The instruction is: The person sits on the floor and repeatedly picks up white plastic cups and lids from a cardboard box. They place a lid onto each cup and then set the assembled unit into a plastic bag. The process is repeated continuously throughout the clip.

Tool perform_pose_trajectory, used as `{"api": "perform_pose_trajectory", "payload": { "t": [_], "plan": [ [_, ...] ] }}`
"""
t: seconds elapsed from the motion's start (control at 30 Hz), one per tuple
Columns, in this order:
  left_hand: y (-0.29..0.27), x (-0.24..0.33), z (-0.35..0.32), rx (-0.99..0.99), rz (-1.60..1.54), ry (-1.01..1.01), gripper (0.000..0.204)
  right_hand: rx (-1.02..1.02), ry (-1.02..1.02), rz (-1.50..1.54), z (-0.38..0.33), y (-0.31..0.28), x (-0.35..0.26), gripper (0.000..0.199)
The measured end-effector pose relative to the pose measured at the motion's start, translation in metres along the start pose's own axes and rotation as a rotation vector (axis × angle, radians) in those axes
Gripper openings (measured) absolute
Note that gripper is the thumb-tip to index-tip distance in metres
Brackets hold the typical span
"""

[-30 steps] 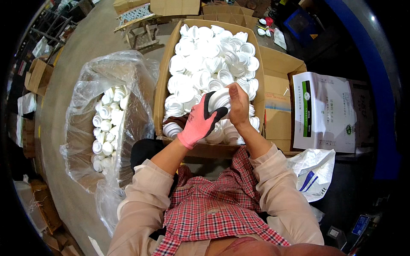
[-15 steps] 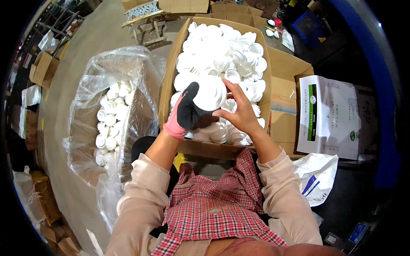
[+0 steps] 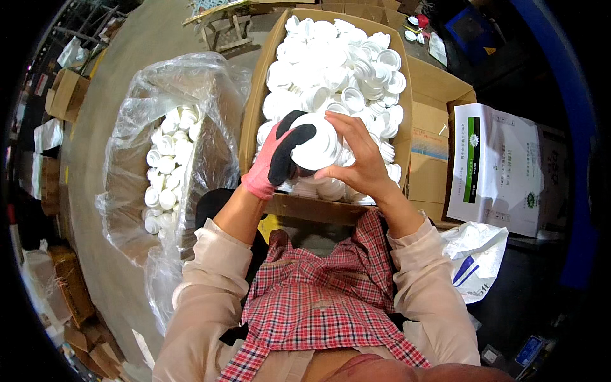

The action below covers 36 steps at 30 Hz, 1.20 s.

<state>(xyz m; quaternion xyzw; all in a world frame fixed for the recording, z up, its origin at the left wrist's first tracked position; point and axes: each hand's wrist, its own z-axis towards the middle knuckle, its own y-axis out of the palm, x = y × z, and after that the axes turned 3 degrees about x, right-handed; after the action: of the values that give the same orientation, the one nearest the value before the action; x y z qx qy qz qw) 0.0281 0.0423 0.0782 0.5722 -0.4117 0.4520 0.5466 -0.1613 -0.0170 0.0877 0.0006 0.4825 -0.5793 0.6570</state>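
Note:
A white round plastic piece (image 3: 315, 143), stepped like a lid or cap, is between my hands above the near part of a cardboard box (image 3: 318, 209). My left hand (image 3: 272, 159), in a pink and black glove, is closed around its left side with the thumb across the top. The bare right hand (image 3: 364, 156) curves around its right edge, fingers at the far side and thumb at the near side. What lies under the piece is hidden by it and the glove. Many similar white pieces (image 3: 334, 63) fill the box beneath.
To the left, a clear plastic bag (image 3: 130, 127) lines a container of smaller white round parts (image 3: 167, 167). An open cardboard carton (image 3: 428, 121) adjoins the box on the right, beside a white printed sheet (image 3: 490, 172) and a crumpled white bag (image 3: 474, 261).
The view has shifted, so the box sits higher. The held piece is turned in my hands, and the left thumb now lies further across its top.

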Motion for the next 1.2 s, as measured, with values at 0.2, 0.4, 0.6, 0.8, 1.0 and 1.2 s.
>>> {"api": "perform_pose_trajectory", "payload": {
  "t": [0.2, 0.4, 0.6, 0.8, 1.0, 1.2],
  "plan": [
    [-0.01, -0.027, -0.006, 0.132, -0.277, -0.145, 0.037, -0.077, 0.182, 0.2, 0.002, 0.006, 0.011, 0.091],
    [-0.072, 0.004, -0.008, -0.076, -1.289, 0.466, 0.078, -0.234, 0.456, 0.061, -0.019, 0.015, 0.07, 0.046],
    [-0.097, -0.013, -0.017, 0.07, -1.081, 0.184, 0.058, -0.749, 0.29, -0.439, -0.059, 0.085, 0.071, 0.027],
    [-0.069, -0.002, -0.025, -0.008, -0.172, -0.017, 0.04, -0.673, 0.158, -0.481, -0.065, 0.081, 0.096, 0.016],
    [-0.039, -0.026, -0.019, 0.048, 0.786, 0.012, 0.068, -0.232, 0.53, 0.136, -0.022, 0.029, 0.068, 0.022],
    [-0.061, -0.02, -0.006, 0.218, -0.27, -0.119, 0.023, -0.232, 0.849, 0.198, -0.019, 0.049, 0.081, 0.037]
  ]
}}
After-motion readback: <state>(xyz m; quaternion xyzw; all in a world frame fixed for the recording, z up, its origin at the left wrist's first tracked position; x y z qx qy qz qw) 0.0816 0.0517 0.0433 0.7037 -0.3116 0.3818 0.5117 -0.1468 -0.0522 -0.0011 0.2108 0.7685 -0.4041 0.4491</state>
